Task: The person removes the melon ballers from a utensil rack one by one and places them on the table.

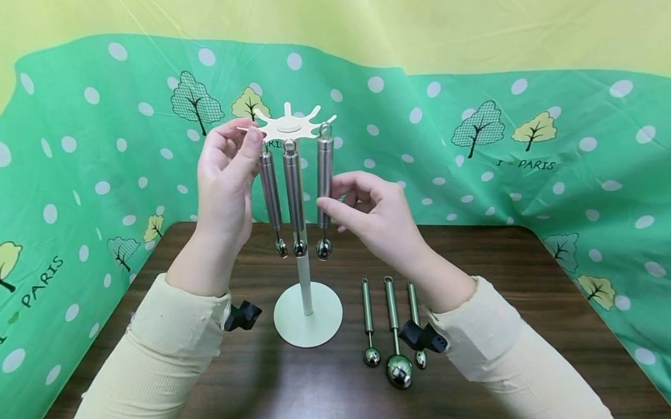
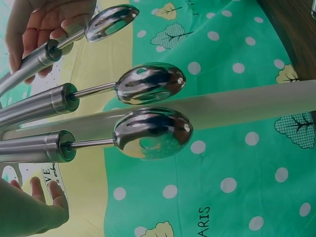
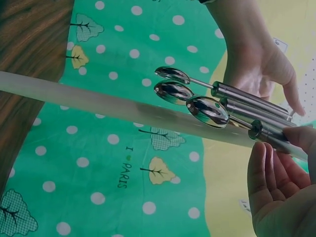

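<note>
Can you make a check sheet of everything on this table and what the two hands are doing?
Surface: dark wooden table.
Job's things: white stand with a star-shaped top; three steel scoops hang from it. Three more scoops lie flat to the right of its base.
Clutter: nothing seen.
Hands: left hand touches the star-shaped top's left edge; right hand touches the rightmost hanging scoop.
Cables: nothing seen; black wrist mounts on both sleeves.
Surroundings: green dotted cloth with trees, yellow above.
</note>
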Demonstrator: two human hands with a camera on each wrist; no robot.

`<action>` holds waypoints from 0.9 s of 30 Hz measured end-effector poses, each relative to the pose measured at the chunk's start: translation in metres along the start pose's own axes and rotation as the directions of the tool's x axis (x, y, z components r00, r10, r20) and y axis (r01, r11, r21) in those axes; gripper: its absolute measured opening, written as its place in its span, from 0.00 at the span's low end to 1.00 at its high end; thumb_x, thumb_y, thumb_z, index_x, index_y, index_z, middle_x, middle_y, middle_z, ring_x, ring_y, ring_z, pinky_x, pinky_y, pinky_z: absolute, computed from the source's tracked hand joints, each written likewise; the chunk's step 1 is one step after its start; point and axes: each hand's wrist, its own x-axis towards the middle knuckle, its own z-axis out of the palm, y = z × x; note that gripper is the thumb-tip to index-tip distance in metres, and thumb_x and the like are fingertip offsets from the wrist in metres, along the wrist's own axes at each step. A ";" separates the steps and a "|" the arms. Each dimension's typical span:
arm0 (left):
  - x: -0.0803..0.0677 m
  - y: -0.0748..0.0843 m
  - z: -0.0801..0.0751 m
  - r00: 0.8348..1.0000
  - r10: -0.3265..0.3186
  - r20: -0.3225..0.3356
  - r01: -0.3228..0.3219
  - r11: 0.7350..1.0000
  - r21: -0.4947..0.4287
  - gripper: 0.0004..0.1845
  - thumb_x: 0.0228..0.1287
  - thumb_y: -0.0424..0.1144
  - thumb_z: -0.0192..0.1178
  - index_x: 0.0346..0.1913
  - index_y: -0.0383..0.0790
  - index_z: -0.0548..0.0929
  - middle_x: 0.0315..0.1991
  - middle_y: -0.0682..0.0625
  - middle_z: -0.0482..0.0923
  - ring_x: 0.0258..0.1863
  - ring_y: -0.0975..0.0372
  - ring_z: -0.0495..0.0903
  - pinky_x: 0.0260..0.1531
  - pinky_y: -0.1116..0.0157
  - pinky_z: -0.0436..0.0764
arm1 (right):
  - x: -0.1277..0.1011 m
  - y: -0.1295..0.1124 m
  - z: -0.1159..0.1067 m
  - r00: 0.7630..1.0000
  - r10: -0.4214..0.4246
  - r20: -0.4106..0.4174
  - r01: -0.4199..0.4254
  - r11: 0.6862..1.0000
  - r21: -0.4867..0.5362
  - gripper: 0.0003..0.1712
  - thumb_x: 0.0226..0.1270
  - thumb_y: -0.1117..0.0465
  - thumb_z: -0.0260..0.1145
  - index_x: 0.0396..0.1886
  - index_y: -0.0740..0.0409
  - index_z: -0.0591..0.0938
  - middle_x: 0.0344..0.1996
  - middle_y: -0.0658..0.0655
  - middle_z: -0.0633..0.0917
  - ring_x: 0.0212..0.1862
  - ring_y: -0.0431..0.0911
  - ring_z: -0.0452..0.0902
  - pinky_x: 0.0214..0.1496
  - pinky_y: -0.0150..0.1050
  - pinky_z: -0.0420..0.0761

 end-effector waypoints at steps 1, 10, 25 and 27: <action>0.000 0.000 0.000 1.000 0.003 0.000 -0.003 1.000 0.005 0.09 0.68 0.34 0.56 0.49 0.44 0.73 0.40 0.54 0.71 0.40 0.65 0.68 0.41 0.71 0.68 | 0.000 0.000 -0.001 1.000 -0.005 -0.003 0.005 1.000 0.002 0.12 0.63 0.67 0.69 0.46 0.65 0.83 0.31 0.53 0.84 0.26 0.46 0.80 0.32 0.44 0.85; -0.003 0.001 0.006 0.999 0.032 -0.019 -0.032 0.999 0.015 0.10 0.66 0.31 0.57 0.46 0.44 0.72 0.40 0.53 0.72 0.41 0.64 0.72 0.48 0.69 0.71 | -0.006 -0.002 -0.009 0.999 -0.007 -0.038 0.007 1.000 0.007 0.12 0.61 0.69 0.69 0.45 0.66 0.83 0.28 0.48 0.83 0.24 0.44 0.79 0.31 0.40 0.84; -0.003 -0.001 0.003 1.000 0.014 -0.001 -0.014 0.999 0.051 0.10 0.70 0.35 0.55 0.50 0.46 0.71 0.55 0.53 0.71 0.53 0.62 0.71 0.55 0.64 0.69 | -0.032 0.006 -0.042 0.993 0.070 -0.100 -0.072 0.997 -0.020 0.11 0.62 0.68 0.69 0.44 0.66 0.83 0.27 0.48 0.85 0.25 0.44 0.80 0.30 0.36 0.83; 0.000 0.000 0.002 1.000 -0.001 0.010 0.001 0.998 0.062 0.09 0.75 0.39 0.51 0.53 0.45 0.71 0.58 0.52 0.69 0.54 0.61 0.69 0.53 0.63 0.68 | -0.036 0.007 -0.047 0.991 0.070 -0.111 -0.073 0.997 -0.019 0.10 0.62 0.69 0.69 0.44 0.66 0.83 0.27 0.48 0.85 0.25 0.43 0.79 0.29 0.35 0.83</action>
